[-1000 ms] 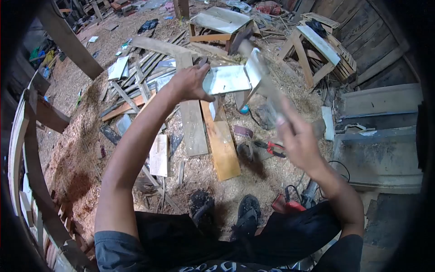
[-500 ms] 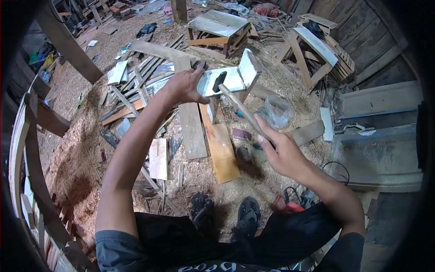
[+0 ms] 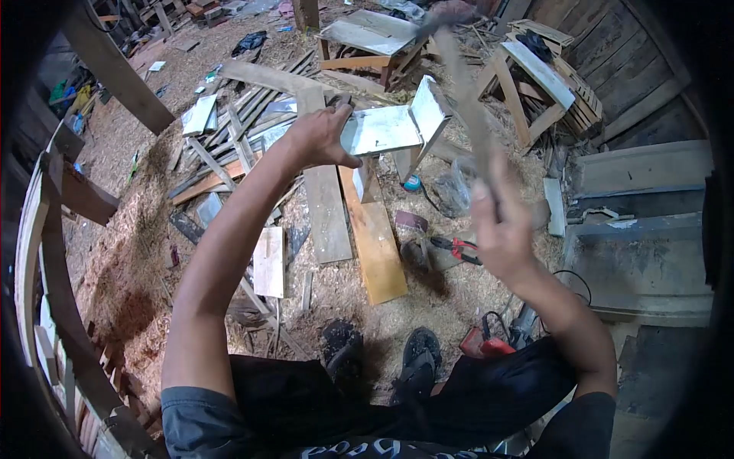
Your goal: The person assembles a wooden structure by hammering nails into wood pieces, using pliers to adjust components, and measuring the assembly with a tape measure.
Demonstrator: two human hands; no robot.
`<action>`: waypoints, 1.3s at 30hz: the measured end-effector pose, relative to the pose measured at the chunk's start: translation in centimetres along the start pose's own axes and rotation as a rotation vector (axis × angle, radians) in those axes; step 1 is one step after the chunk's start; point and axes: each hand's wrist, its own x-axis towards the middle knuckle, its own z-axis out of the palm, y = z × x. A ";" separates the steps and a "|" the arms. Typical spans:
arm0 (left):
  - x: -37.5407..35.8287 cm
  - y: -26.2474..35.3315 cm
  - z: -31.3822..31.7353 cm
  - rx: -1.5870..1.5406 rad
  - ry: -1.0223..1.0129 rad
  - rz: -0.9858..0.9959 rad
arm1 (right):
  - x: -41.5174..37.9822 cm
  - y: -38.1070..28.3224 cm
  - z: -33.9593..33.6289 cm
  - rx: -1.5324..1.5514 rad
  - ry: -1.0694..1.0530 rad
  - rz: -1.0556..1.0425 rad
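Note:
My left hand [image 3: 319, 138] grips the near-left end of a white-painted board [image 3: 386, 128], thumb underneath and fingers over the far edge. A small dark nail-like point [image 3: 376, 143] shows on its face. At the right end an upright white piece [image 3: 430, 107] meets the board at an angle. My right hand [image 3: 502, 237] is closed around the wooden handle of a hammer [image 3: 466, 99], raised to the right of the board and blurred by motion. Below the board lie a yellowish plank [image 3: 375, 252] and a grey plank [image 3: 327, 214].
Red-handled pliers [image 3: 461, 249], a blue tape measure [image 3: 413, 183] and a clear plastic bag [image 3: 459, 187] lie right of the planks. A red power tool [image 3: 487, 343] sits near my feet. Scrap wood and shavings cover the floor; small tables [image 3: 371, 34] stand behind.
The hammer has swung up and right, off the board where its head rested. My left hand stays on the board. The pliers and tape measure show more clearly now.

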 end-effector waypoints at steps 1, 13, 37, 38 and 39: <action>0.5 -0.8 0.9 0.020 0.059 0.033 | -0.3 2.2 0.3 -0.164 -0.165 -0.075; -0.4 -0.1 -0.1 0.021 0.051 -0.003 | -0.3 3.1 -0.1 -0.079 -0.360 0.160; 0.5 0.1 0.5 0.059 0.076 0.039 | -0.9 3.0 0.8 -0.192 -0.204 -0.072; 0.3 0.6 0.3 0.089 0.060 0.017 | -1.1 4.2 0.7 -0.254 -0.285 -0.134; 0.2 1.1 0.2 0.119 0.044 -0.003 | -1.1 5.0 1.0 -0.298 -0.220 -0.300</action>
